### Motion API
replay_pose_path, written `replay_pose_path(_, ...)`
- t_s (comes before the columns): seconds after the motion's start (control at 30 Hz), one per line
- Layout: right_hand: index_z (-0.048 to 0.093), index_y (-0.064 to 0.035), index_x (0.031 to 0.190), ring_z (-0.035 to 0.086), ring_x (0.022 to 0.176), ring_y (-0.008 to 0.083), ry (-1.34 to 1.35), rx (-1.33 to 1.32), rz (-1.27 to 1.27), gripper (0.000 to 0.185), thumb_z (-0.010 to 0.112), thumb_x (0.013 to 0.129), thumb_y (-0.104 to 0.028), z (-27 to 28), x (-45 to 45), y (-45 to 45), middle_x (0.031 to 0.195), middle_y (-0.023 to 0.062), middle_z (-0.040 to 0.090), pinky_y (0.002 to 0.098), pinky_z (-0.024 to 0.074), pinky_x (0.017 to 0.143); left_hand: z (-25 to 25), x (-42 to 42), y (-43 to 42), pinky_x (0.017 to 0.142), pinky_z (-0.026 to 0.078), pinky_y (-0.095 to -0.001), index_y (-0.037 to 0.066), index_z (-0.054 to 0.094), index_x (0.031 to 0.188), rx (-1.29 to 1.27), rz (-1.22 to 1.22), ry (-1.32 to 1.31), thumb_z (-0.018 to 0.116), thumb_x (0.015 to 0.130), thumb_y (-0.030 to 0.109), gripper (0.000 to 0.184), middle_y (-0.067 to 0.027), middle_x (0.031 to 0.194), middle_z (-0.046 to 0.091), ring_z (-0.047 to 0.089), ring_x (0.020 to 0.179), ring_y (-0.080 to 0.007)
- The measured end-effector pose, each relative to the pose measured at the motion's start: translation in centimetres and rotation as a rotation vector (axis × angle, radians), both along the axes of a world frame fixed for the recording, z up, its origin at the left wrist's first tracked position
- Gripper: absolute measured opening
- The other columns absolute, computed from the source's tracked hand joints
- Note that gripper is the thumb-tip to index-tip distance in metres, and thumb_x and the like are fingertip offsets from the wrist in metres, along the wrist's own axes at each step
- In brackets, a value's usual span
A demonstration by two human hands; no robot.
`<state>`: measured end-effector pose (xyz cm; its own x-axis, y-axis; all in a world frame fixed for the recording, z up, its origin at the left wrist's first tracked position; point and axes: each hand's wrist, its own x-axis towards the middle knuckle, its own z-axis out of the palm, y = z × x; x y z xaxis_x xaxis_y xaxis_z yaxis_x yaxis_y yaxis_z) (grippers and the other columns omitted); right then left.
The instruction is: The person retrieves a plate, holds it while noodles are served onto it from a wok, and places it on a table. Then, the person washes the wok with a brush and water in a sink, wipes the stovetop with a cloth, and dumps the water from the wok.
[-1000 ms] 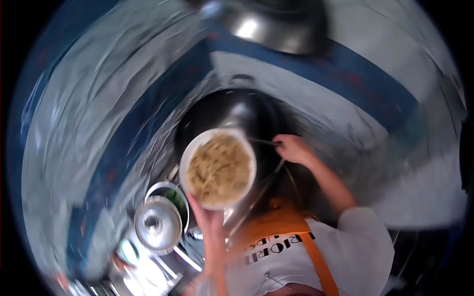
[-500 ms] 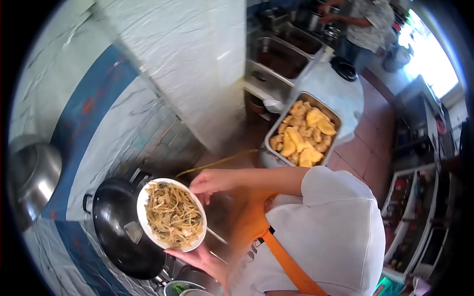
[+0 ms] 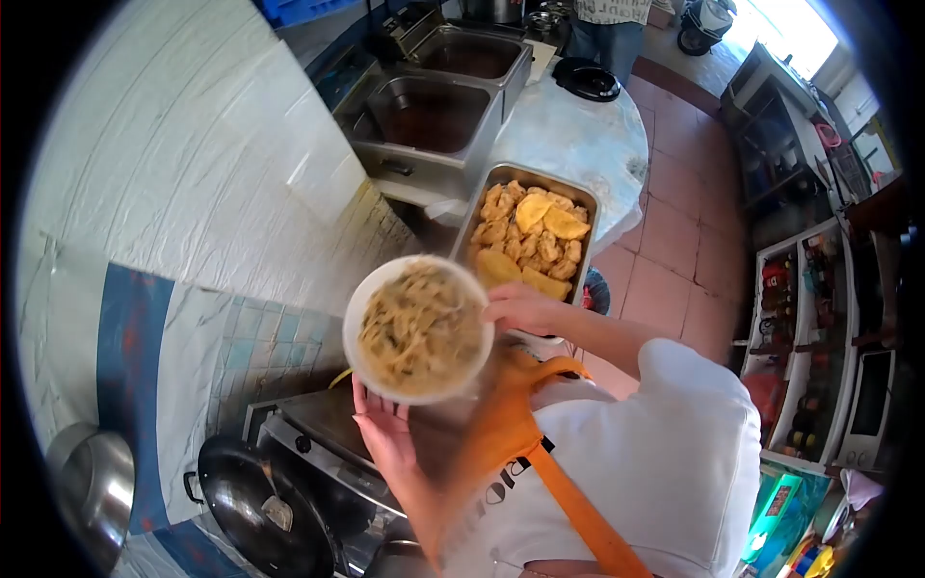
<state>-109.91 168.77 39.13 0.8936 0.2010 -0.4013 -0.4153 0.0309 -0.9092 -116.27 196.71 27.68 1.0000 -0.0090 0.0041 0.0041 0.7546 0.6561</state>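
Note:
A white bowl (image 3: 352, 328) full of pale brown, noodle-like strips (image 3: 419, 328) is held up between my two hands, a little blurred by motion. My right hand (image 3: 525, 308) grips its rim on the side nearer the metal tray. From the opposite side, my left hand (image 3: 385, 424) supports the bowl at its underside, with some fingers hidden beneath it. Just beyond the bowl, a metal tray (image 3: 593, 217) holds fried golden pieces and folded yellow pastries. A black wok (image 3: 226, 482) with a spatula (image 3: 277, 511) in it sits at the lower left.
Sunken metal vats (image 3: 424, 111) of dark liquid stand at the top. A round table (image 3: 540, 125) bears a black lid-like object (image 3: 586, 79). Another person (image 3: 607, 39) stands beyond it. A metal bowl (image 3: 101, 482) is at the left edge, and shelves (image 3: 805, 337) line the right.
Both hands have carried the bowl away from above the wok toward the metal tray. My view has turned the same way, and the wok now appears lower.

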Motion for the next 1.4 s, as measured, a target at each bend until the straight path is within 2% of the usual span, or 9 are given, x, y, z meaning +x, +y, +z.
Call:
replay_pose_path(0.23,0.062,0.0069,0.1,0.068,0.081,0.0215,-0.319,0.025,-0.521,0.019,0.06,0.085,-0.005,-5.7,-0.2,4.9,0.096,0.0152,0.068,0.0321,0.0584,0.079,-9.1,-5.1,19.1,0.099,0.044,-0.0418,0.005,0.035,0.142,0.154,-0.08,0.219,0.035,0.103,0.037,0.051,-0.0176,0.14,0.045,0.053,0.12,-0.0319)
replay_pose_path(0.3,0.061,0.009,0.095,0.068,0.084,0.0225,-0.376,0.013,-0.662,0.018,0.057,0.087,-0.007,-10.3,6.9,-15.6,0.096,0.0173,0.067,0.0323,0.0581,0.077,-8.4,-3.0,5.0,0.099,0.045,-0.0419,0.005,0.037,0.141,0.31,-0.017,0.336,0.037,0.102,0.035,0.049,-0.0174,0.139,0.047,0.054,0.119,-0.0316)
replay_pose_path(0.6,0.056,0.0163,0.103,0.067,0.084,0.0295,-0.282,0.162,-1.133,0.025,0.057,0.084,-0.001,-21.8,24.2,-40.2,0.097,0.0209,0.065,0.0349,0.0587,0.075,-10.7,0.2,-5.5,0.097,0.046,-0.0419,0.005,0.04,0.138,0.327,0.126,0.728,0.044,0.101,0.033,0.047,-0.0158,0.134,0.052,0.056,0.116,-0.0293)
replay_pose_path(0.87,0.056,0.0008,0.114,0.062,0.096,0.0245,-0.114,0.268,-0.962,0.027,0.061,0.088,-0.007,-30.7,26.2,-46.8,0.107,0.0127,0.063,0.0338,0.0556,0.085,-10.5,-3.1,-3.5,0.095,0.047,-0.0375,0.005,0.044,0.136,0.318,0.237,0.805,0.051,0.098,0.033,0.048,-0.0145,0.133,0.053,0.058,0.113,-0.0265)
replay_pose_path(1.0,0.056,0.0007,0.114,0.06,0.1,0.0248,-0.191,-0.097,-0.847,0.026,0.055,0.092,-0.014,-29.3,28.5,-46.8,0.109,0.0126,0.062,0.0352,0.0507,0.09,-9.6,-5.2,-2.5,0.094,0.047,-0.0366,0.004,0.046,0.134,0.247,0.328,0.839,0.055,0.096,0.029,0.046,-0.0132,0.128,0.057,0.058,0.112,-0.0245)
replay_pose_path(1.17,0.057,0.0006,0.114,0.057,0.104,0.0253,-0.812,-0.931,-0.817,0.029,0.048,0.097,-0.022,-23.1,35.0,-31.5,0.111,0.0124,0.061,0.037,0.0446,0.095,-13.2,-11.0,1.5,0.092,0.048,-0.0373,0.005,0.045,0.134,0.171,0.442,0.769,0.055,0.097,0.028,0.045,-0.0131,0.126,0.057,0.058,0.113,-0.027)
replay_pose_path(1.27,0.057,0.0005,0.114,0.056,0.107,0.0256,-1.308,-0.596,-0.323,0.033,0.043,0.1,-0.027,-17.6,36.1,-13.2,0.112,0.0123,0.06,0.038,0.0409,0.098,-14.4,-11.6,-1.2,0.092,0.049,-0.0355,0.004,0.045,0.134,0.282,0.429,0.791,0.05,0.099,0.026,0.041,-0.0138,0.129,0.056,0.059,0.111,-0.025)
replay_pose_path(1.3,0.061,0.0005,0.111,0.056,0.106,0.0259,-1.266,-0.787,-0.19,0.028,0.042,0.1,-0.018,-10.4,31.1,-2.4,0.112,0.0137,0.06,0.0367,0.0416,0.097,-12.3,-11.5,-1.2,0.09,0.05,-0.034,0.004,0.046,0.134,0.263,0.433,0.796,0.05,0.099,0.025,0.04,-0.0138,0.128,0.056,0.06,0.109,-0.0236)
replay_pose_path(1.4,0.063,-0.0007,0.109,0.059,0.108,0.0293,-1.792,-0.483,0.287,0.021,0.053,0.092,-0.005,-0.7,26.1,16.3,0.116,0.0131,0.063,0.0345,0.046,0.093,-10.9,-12.7,-0.7,0.089,0.05,-0.0331,0.004,0.047,0.132,0.163,0.546,0.689,0.051,0.099,0.023,0.039,-0.0133,0.127,0.057,0.061,0.107,-0.0228)
